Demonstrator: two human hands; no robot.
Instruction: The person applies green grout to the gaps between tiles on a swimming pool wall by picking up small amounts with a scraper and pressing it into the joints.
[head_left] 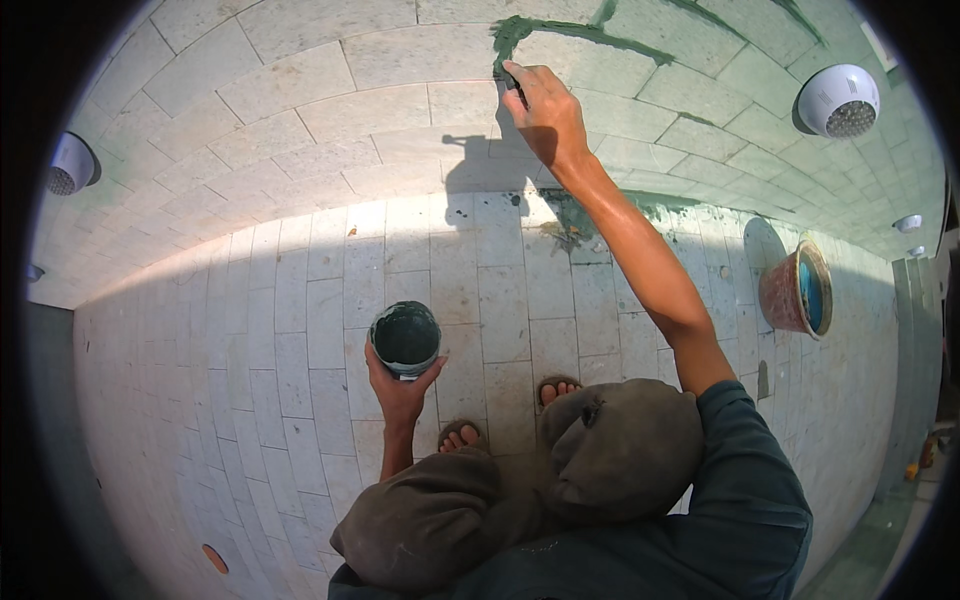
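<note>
My right hand [540, 115] is raised to the tiled wall [390, 60], fingers closed round a small dark tool, mostly hidden, at a smeared line of dark green paste [515, 35] that runs along the tile joints. Low at the left, my left hand [395, 385] grips a round cup [405, 335] from below and the side; its inside is dark green.
A stained bucket [780, 298] with something blue inside stands at the right on the paved floor [270, 340]. White fixtures with perforated faces [838, 105] jut from both sides of the wall. My sandalled feet are below me, and green splatters lie along the wall's base.
</note>
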